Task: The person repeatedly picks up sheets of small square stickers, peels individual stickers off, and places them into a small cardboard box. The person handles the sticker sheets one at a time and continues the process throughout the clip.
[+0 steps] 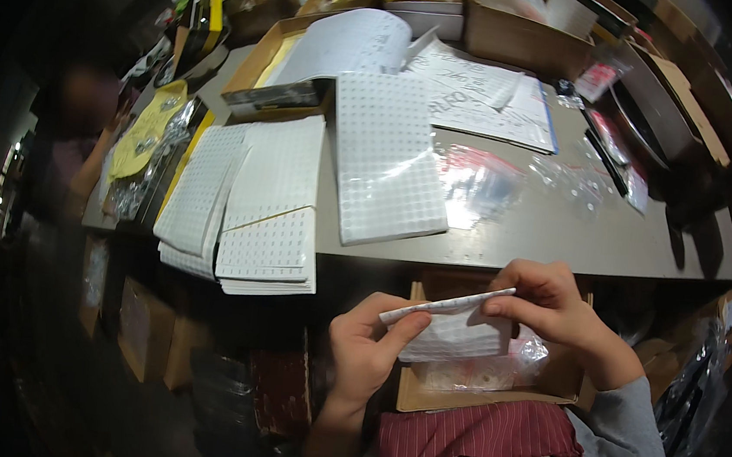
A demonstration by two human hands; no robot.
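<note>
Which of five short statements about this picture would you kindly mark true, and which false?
1. The left hand and right hand both hold one white sheet. True.
2. The yellow paper lies toward the table's right end. False: the yellow paper is toward the left.
3. A thin band crosses a stack of sheets on the table. True.
4. The cardboard box below the hands is closed. False: the cardboard box is open, with clear plastic in it.
5. The apron is blue. False: the apron is dark red with thin stripes.
</note>
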